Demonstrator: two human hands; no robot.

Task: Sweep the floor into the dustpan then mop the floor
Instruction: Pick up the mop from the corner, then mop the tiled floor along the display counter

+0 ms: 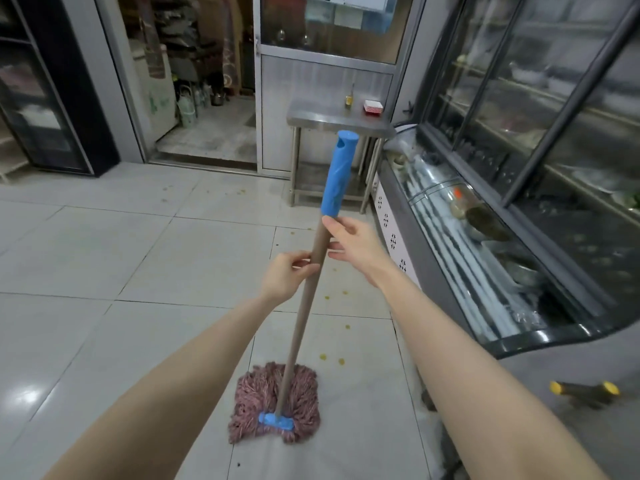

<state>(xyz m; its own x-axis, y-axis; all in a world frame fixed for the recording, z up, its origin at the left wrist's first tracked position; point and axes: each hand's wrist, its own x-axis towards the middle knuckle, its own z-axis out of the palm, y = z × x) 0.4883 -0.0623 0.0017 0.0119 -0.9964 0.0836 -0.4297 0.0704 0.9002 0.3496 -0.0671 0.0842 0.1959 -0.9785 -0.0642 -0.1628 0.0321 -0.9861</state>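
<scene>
Mopping stage, looks barely started
Here the left hand [289,276] curls round the mop handle [300,325], the right hand [351,241] lays loose, straightish fingers on it. The mop head [275,401] sits on the tile floor [104,254], with yellow spots [323,357] nearby not yet wiped.

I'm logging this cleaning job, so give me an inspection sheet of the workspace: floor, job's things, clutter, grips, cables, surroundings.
Surface: pale tiled floor, with yellowish spots near the mop head.
Job's things: mop head rests on the floor, handle tilted; dustpan and broom, nothing seen.
Clutter: yellow-ended object on the floor at right.
Grips: left grip pinches the handle; right grip is higher, fingers nearly straight, tips at the handle.
Cables: nothing seen.
Surroundings: steel table, glass display counter, open doorway.
</scene>
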